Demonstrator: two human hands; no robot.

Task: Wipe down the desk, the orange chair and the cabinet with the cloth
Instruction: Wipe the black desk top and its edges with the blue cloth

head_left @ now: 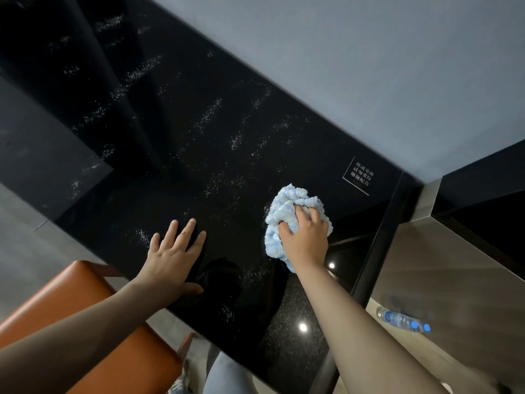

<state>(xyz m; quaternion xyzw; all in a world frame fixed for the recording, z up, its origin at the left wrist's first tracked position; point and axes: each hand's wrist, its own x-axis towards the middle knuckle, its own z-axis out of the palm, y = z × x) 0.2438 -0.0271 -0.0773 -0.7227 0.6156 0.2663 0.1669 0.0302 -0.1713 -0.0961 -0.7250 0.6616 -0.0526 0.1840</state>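
Cloth (287, 211), pale blue and crumpled into a ball, sits near the right end of the glossy black desk (199, 109). Our right hand (305, 237) grips it from above, fingers curled into its folds, apparently to press it down for wiping. Our left hand (176, 257) lies flat on the desk beside it, fingers straight and spread, holding nothing; we judge it braces our lean. Whitish streaks run toward the far left, so most of the desk looks unwiped, with open room that way. A grey wall (369, 66) bounds the far edge, and a small printed label (358, 175) lies just beyond the cloth. The orange chair (99, 322) sits at the near edge, under our left arm. A water bottle (403, 319) lies on a lower wood-toned surface (426, 265) to the right.
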